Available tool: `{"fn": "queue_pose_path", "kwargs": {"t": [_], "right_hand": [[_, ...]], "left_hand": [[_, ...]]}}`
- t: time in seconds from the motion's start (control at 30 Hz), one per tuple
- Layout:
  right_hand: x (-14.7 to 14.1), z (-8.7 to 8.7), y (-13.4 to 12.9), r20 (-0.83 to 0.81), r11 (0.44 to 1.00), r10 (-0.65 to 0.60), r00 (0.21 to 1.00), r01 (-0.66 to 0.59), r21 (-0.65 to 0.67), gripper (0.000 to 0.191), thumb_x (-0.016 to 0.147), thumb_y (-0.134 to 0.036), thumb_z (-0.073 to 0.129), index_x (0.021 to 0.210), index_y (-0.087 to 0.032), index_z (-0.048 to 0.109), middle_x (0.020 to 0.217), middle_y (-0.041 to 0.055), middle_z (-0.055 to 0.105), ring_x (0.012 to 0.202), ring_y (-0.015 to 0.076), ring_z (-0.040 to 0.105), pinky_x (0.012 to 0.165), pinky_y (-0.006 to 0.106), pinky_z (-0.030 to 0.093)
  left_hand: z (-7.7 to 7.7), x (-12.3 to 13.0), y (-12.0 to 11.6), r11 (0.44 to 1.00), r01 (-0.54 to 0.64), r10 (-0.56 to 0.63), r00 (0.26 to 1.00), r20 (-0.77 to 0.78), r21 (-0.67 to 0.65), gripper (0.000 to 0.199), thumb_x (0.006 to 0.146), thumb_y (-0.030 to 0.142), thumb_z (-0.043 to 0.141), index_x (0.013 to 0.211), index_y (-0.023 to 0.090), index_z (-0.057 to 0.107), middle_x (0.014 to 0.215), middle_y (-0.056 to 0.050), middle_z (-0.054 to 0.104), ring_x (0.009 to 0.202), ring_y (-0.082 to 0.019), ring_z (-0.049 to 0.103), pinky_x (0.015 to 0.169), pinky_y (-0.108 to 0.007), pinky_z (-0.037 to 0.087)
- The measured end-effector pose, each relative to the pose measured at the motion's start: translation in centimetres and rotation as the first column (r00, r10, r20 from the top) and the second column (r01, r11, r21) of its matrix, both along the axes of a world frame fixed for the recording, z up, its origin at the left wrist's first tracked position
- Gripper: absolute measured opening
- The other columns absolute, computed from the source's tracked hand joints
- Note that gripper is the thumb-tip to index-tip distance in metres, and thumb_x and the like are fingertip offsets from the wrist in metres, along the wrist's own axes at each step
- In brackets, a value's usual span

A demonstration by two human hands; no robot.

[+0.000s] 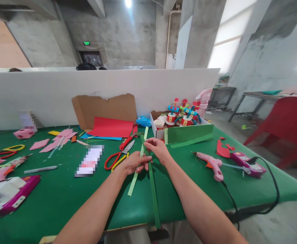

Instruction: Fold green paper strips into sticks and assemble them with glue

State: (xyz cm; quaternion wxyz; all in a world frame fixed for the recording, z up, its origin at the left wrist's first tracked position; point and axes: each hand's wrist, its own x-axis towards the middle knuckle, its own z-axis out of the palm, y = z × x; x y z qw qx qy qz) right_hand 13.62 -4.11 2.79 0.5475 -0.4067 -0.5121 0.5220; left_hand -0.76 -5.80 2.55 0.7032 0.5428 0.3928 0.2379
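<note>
Held light-green strip (133, 185) & dk-green strip (153, 196) crossed btwn both hands, just above counter (74, 206), nr its front edge. Had L grip (138, 162) closed, fingers curled in on light-green strip, close to dk-green one. Pinched w/ R grip (150, 145) nr the crossing, thumb & fingertips drawn together; couldn't tell if one strip or both got caught there. Ran light-green strip's lower end down-L onto counter side, dk-green one's long tail past front edge.

Had red/yellow-handled scissors (112, 161) just L of hands, blades partly under red-handled tool (126, 143), plus blurred-out white item (89, 161) further L. Saw red sheet (111, 127) in front of cardboard (105, 110) at back, & open box (153, 126) w/ cup figures (186, 119) inside, green sheet (189, 134) leaning on its front.

Noted pink glue gun (211, 162) on R side, nr purple power strip (248, 165) & red scraps (222, 149). Had pink papers (61, 137), glue stick (40, 169) & 2nd purple power strip (19, 198) far L.
</note>
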Motion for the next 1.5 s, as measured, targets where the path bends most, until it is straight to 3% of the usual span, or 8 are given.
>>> {"fn": "queue_pose_path", "kwargs": {"t": [0.33, 0.57, 0.77, 1.0, 1.23, 1.33, 1.43, 1.5], "right_hand": [[0.1, -1.1, 0.3, -0.012, 0.975, 0.175, 0.985, -0.175, -0.135, 0.039, 0.056, -0.05, 0.076, 0.063, -0.018, 0.055, 0.054, -0.0051, 0.052, 0.046, 0.0069, 0.043, 0.046, 0.021, 0.035], [-0.7, -1.1, 0.3, 0.42, 0.993, -0.092, 0.903, 0.053, 0.102, 0.025, 0.06, -0.037, 0.075, 0.064, -0.019, 0.059, 0.058, -0.0026, 0.059, 0.054, 0.0117, 0.052, 0.053, 0.024, 0.039], [-0.5, -1.6, 0.6, 0.472, 0.996, -0.052, 0.88, 0.012, 0.087, 0.014, 0.07, -0.03, 0.063, 0.062, -0.018, 0.064, 0.058, -0.0005, 0.062, 0.056, 0.0131, 0.055, 0.054, 0.025, 0.04], [0.0, -1.6, 0.9, 0.126, 0.998, -0.033, 0.992, 0.039, -0.048, 0.027, 0.061, -0.042, 0.071, 0.064, -0.02, 0.055, 0.047, -0.0074, 0.048, 0.042, 0.008, 0.039, 0.043, 0.022, 0.031], [1.1, -0.5, 1.4, -0.03, 0.981, -0.193, 0.981, 0.193, -0.01, 0.035, 0.056, -0.046, 0.076, 0.064, -0.02, 0.053, 0.044, -0.008, 0.048, 0.04, 0.007, 0.04, 0.038, 0.021, 0.032], [2.2, 0.3, 1.5, -0.183, 0.97, -0.244, 0.952, 0.236, -0.064, 0.038, 0.053, -0.043, 0.079, 0.063, -0.02, 0.051, 0.042, -0.0091, 0.045, 0.039, 0.0055, 0.039, 0.038, 0.019, 0.033], [2.8, 0.7, 1.4, -0.301, 0.982, -0.132, 0.944, 0.084, -0.168, 0.04, 0.049, -0.04, 0.082, 0.063, -0.02, 0.05, 0.041, -0.0103, 0.043, 0.038, 0.0038, 0.038, 0.037, 0.016, 0.033], [2.8, 0.6, 1.2, -0.267, 0.982, -0.066, 0.962, 0.015, -0.187, 0.039, 0.051, -0.039, 0.082, 0.063, -0.019, 0.051, 0.041, -0.0099, 0.045, 0.038, 0.0035, 0.038, 0.037, 0.015, 0.034]], "left_hand": [[0.0, -0.2, 0.4, 0.989, -0.139, 0.139, 0.99, 0.011, 0.045, 0.041, 0.064, 0.051, 0.072, 0.063, 0.015, 0.054, 0.042, 0.001, 0.056, 0.025, -0.003, 0.031, 0.03, -0.018, 0.017], [-0.7, 0.1, 0.6, 0.957, -0.23, 0.253, 0.959, -0.125, 0.177, 0.039, 0.069, 0.047, 0.069, 0.054, 0.016, 0.05, 0.033, 0.003, 0.048, 0.023, -0.004, 0.03, 0.029, -0.017, 0.014], [-0.9, 0.2, 0.7, 0.947, -0.232, 0.274, 0.944, -0.186, 0.222, 0.042, 0.069, 0.048, 0.069, 0.051, 0.016, 0.047, 0.033, 0.002, 0.048, 0.023, -0.003, 0.029, 0.03, -0.018, 0.013], [-0.5, 0.1, 0.6, 0.962, -0.225, 0.236, 0.97, -0.057, 0.155, 0.041, 0.067, 0.052, 0.07, 0.068, 0.018, 0.048, 0.04, 0.006, 0.049, 0.026, -0.002, 0.027, 0.032, -0.017, 0.011], [-0.3, 0.0, 0.7, 0.954, -0.294, 0.293, 0.956, 0.022, 0.052, 0.041, 0.072, 0.054, 0.067, 0.081, 0.017, 0.052, 0.051, 0.007, 0.048, 0.031, -0.001, 0.025, 0.033, -0.015, 0.014], [-0.7, -0.2, 1.2, 0.901, -0.411, 0.417, 0.909, -0.018, 0.137, 0.041, 0.077, 0.056, 0.06, 0.087, 0.016, 0.055, 0.057, 0.004, 0.05, 0.037, -0.005, 0.038, 0.036, -0.018, 0.029], [-1.0, -0.9, 2.0, 0.853, -0.413, 0.448, 0.893, -0.041, 0.321, 0.042, 0.079, 0.054, 0.057, 0.094, 0.016, 0.06, 0.076, -0.004, 0.062, 0.059, -0.013, 0.058, 0.056, -0.026, 0.047], [-1.0, -1.7, 2.6, 0.73, -0.421, 0.539, 0.839, -0.074, 0.538, 0.037, 0.081, 0.048, 0.054, 0.099, 0.017, 0.063, 0.089, -0.006, 0.066, 0.074, -0.016, 0.06, 0.069, -0.029, 0.049]]}}
